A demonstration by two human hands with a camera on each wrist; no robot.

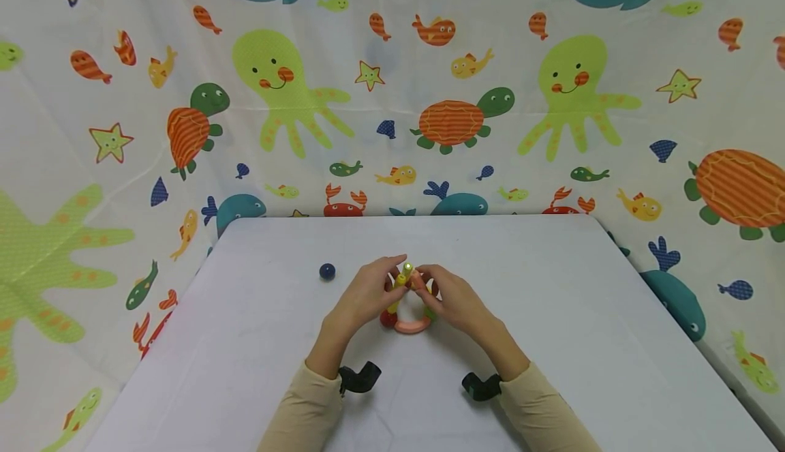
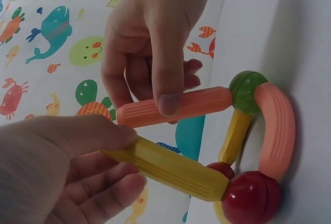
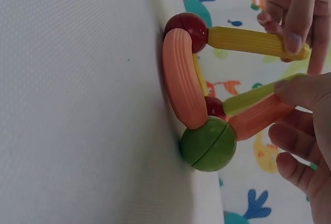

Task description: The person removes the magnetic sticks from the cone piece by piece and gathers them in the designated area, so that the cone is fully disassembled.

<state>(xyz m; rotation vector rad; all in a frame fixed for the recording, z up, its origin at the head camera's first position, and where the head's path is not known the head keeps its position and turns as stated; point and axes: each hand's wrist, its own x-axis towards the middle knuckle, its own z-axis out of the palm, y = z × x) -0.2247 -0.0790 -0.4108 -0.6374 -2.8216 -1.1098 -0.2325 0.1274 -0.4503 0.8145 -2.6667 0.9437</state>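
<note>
A toy frame of ribbed sticks and balls stands on the table, its upper sticks leaning together. My left hand (image 1: 366, 293) pinches the top end of a yellow stick (image 2: 178, 171), which rises from a red ball (image 2: 248, 198). With thumb and fingers, my right hand (image 1: 456, 295) holds an orange stick (image 2: 199, 104) joined to a green ball (image 2: 247, 90). A yellow-green stick (image 3: 251, 99) leans from a second red ball (image 3: 214, 106) to that thumb. Along the table, a curved orange stick (image 3: 181, 79) links the green ball and the nearer red one.
A dark blue ball (image 1: 328, 272) lies on the white table (image 1: 245, 343), left of the hands. Black wrist cameras (image 1: 360, 378) jut inward from both sleeves. Behind the table hangs a curtain (image 1: 392, 145) printed with sea animals.
</note>
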